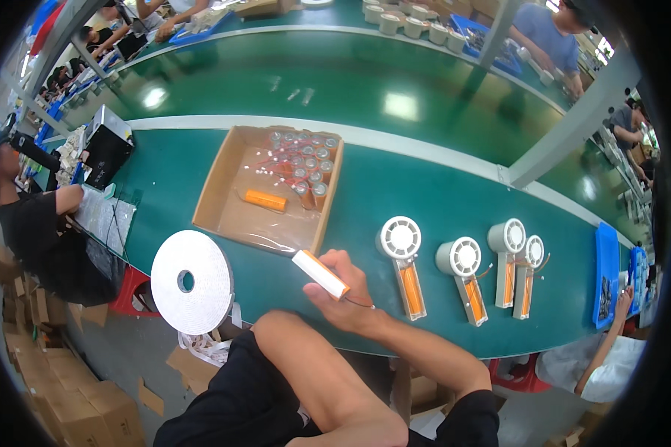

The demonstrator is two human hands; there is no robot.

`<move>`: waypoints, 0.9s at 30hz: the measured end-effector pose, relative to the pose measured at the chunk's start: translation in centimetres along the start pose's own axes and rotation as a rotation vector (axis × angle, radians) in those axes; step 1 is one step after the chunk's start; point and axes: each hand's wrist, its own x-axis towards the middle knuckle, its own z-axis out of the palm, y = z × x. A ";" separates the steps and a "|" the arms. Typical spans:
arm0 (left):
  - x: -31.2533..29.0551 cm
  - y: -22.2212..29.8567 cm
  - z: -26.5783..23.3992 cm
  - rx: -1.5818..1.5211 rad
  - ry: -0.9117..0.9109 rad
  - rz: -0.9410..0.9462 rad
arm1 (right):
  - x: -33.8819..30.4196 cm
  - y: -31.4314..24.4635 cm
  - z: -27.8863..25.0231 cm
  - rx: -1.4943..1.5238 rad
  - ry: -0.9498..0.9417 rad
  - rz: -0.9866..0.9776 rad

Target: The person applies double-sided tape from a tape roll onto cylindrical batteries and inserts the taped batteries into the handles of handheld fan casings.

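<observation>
At the far left, a co-worker in a dark top (33, 227), seated beside the green tabletop (358, 175). Next, at the near edge, a big white roll (209, 276) with a hole at its centre and, below it, loose pale strips (201, 347). Beyond and to the right, a shallow brown carton (222, 205): clustered cylindrical cells (308, 161) on its right side, and just left of the nearer ones, a loose orange pack (265, 200) on its side.

Then, just in front of the carton's near right corner, the right hand (348, 294). Fingers (341, 263) closed on a white-faced orange pack (320, 275), thumb on the near side. No gap between grip and pack; long axis slanting from upper left to lower right, roughly in line with the forearm, free end toward the carton. Whether touching the carton, cannot tell. Left hand out of sight; state of its fingers, cannot tell.

Farther right, well apart from the grip, a white unit (400, 238) with a round slatted head and orange inside its handle; beyond, a second unit (459, 256), a third unit (506, 236) and a fourth unit (534, 252), all heads away, handles nearer. Last, a blue tray (608, 242).
</observation>
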 end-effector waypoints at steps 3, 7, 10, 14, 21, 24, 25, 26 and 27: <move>0.0 -1.8 0.8 0.035 0.092 -0.066 | 0.1 0.0 -0.3 0.001 0.002 -0.012; 0.5 -2.5 0.9 0.045 0.141 0.125 | 0.0 0.4 -0.1 0.030 -0.001 -0.002; 0.7 -2.5 0.9 0.069 0.162 0.089 | 0.1 0.2 -0.1 0.043 0.001 0.013; 0.8 -2.1 1.2 0.107 0.186 0.026 | 0.0 0.4 -0.1 0.016 -0.006 0.026; 0.7 -1.4 1.7 0.181 0.222 -0.088 | 0.1 0.3 -0.2 0.017 0.009 0.003; 0.6 -1.1 1.9 0.214 0.238 -0.136 | 0.1 0.2 -0.1 0.026 0.008 0.007; 0.6 -0.9 2.0 0.226 0.243 -0.153 | 0.1 0.2 0.0 0.037 0.003 0.014; 0.5 -0.9 2.1 0.235 0.251 -0.165 | 0.1 0.2 -0.1 0.037 0.000 0.015; 0.4 -0.8 2.2 0.245 0.259 -0.178 | 0.1 0.2 -0.2 0.028 0.002 0.007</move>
